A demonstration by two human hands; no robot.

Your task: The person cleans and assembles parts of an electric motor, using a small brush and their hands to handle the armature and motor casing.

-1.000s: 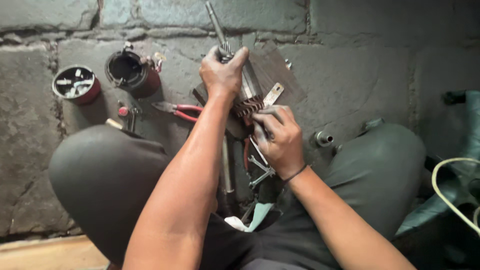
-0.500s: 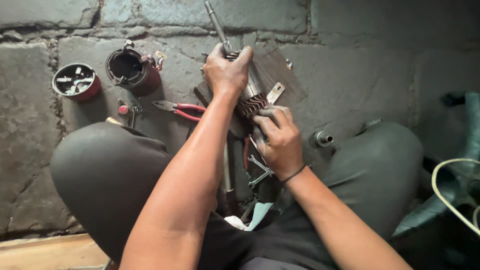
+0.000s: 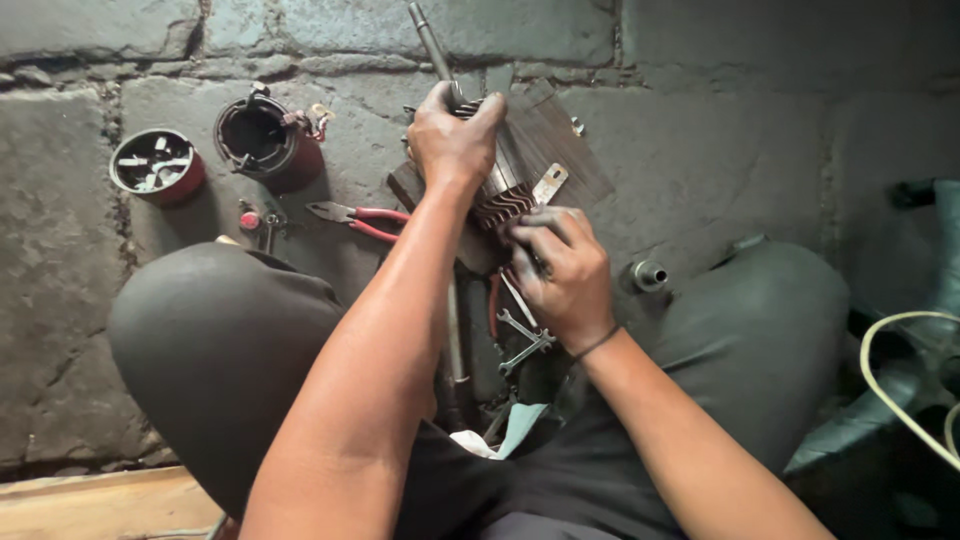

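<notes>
Big gray stone floor (image 3: 720,150) fills most of the frame, w/ a strip of wood (image 3: 90,500) at the bottom left. The person sits low, dark knees at the left & right sides. In the top middle lies a dark wood board (image 3: 560,150), and on it sits the motor part (image 3: 505,185): a metal roll w/ copper wires at its near end and a long thin rod (image 3: 430,40) sticking up toward the top edge. Left hand (image 3: 452,140) is closed over the top of the motor part, fingers wrapped round it, holding tight. Right hand (image 3: 562,275) is just below, in the middle, fingers bent & pressing on the copper end; can't tell if it pinches anything. Upper left: a round red cup-like case (image 3: 268,140), and further left a small red lid w/ bits inside (image 3: 155,165). Red-handled pliers (image 3: 360,215) lie left of the board. Small wrenches (image 3: 520,340) lie under the right hand, between the knees. A pale hose (image 3: 900,370) curls at the right edge.
</notes>
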